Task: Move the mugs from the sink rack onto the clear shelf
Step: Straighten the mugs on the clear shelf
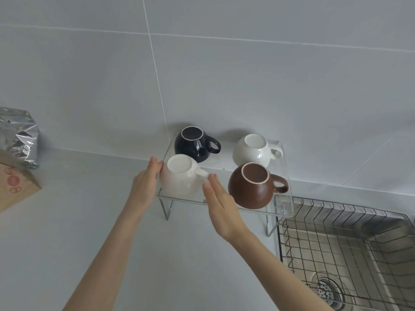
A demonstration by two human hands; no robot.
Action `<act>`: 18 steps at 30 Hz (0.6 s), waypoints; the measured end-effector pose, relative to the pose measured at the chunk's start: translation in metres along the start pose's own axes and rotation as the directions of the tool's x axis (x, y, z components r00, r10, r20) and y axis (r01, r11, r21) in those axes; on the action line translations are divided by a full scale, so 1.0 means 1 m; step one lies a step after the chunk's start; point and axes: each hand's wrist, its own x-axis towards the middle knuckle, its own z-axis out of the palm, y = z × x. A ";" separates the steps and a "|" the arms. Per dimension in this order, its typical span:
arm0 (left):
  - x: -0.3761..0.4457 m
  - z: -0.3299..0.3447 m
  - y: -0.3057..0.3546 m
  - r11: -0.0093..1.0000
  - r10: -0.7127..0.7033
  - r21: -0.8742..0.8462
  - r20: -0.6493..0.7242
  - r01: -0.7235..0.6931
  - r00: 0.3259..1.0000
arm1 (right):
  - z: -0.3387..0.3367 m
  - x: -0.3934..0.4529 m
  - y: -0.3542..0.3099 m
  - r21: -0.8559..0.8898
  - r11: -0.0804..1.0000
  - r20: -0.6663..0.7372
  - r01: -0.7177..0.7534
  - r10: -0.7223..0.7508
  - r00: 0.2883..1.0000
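Observation:
Several mugs stand upside down on the clear shelf [283, 212] against the tiled wall: a navy mug [193, 147] back left, a white mug [251, 154] back right, a brown mug [251, 190] front right, and a cream mug [179, 178] front left. My left hand [146, 183] lies flat against the cream mug's left side, fingers straight. My right hand [221, 205] is flat beside its right side, with the fingertips near the handle. Neither hand curls around the mug, which rests on the shelf. The wire sink rack [336, 243] at lower right holds no mugs.
A crumpled foil bag [20, 135] and a brown cardboard box [15, 182] sit on the grey counter at far left. The steel sink with its drain [325, 290] lies under the rack. The shelf's metal legs stand on the counter beside the sink.

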 end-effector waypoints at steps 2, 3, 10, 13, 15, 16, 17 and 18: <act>0.010 -0.005 0.004 1.000 -0.007 0.019 -0.005 0.007 1.000 | -0.004 0.005 -0.007 0.010 1.000 -0.055 0.007 -0.007 0.998; 0.015 -0.006 0.010 0.999 -0.008 0.032 -0.005 0.008 1.000 | -0.008 0.011 -0.012 0.016 1.000 -0.084 0.010 -0.008 0.996; 0.058 0.017 0.047 1.000 -0.016 -0.011 0.214 0.019 0.977 | -0.019 0.091 -0.027 0.007 0.999 -0.160 -0.045 0.046 0.986; 0.074 0.018 0.043 0.996 -0.073 0.059 0.251 0.060 0.965 | -0.013 0.109 -0.016 -0.017 0.995 -0.173 -0.099 0.094 0.980; 0.073 0.017 0.042 0.996 -0.072 0.068 0.234 0.058 0.970 | -0.010 0.110 -0.012 -0.020 0.993 -0.158 -0.115 0.110 0.981; 0.074 0.018 0.040 0.997 -0.058 0.067 0.228 0.044 0.972 | -0.009 0.112 -0.009 -0.023 0.993 -0.151 -0.114 0.109 0.982; 0.074 0.018 0.039 0.997 -0.049 0.063 0.224 0.036 0.973 | -0.009 0.113 -0.007 -0.026 0.994 -0.149 -0.104 0.099 0.984; 0.074 0.019 0.038 0.997 -0.048 0.062 0.215 0.035 0.975 | -0.010 0.113 -0.006 -0.029 0.994 -0.149 -0.109 0.103 0.983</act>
